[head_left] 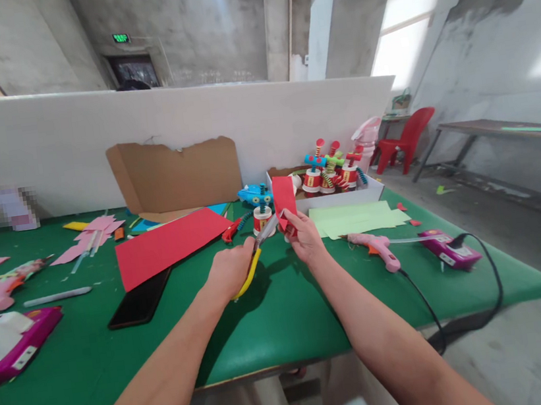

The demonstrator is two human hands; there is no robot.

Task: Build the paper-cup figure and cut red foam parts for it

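Note:
My left hand is closed around the yellow handles of a pair of scissors. The blades point up and to the right, against the lower part of a small red paper strip. That strip stands upright, pinched in the fingers of my right hand. Just behind the scissors sits a paper cup figure with a dark spiral part on top. A large red sheet of paper lies to the left, partly over a black phone.
Light green paper and a pink glue gun lie at the right, its cord near a purple power strip. A white box holds several cup figures. Another glue gun lies left. An upright cardboard piece stands behind.

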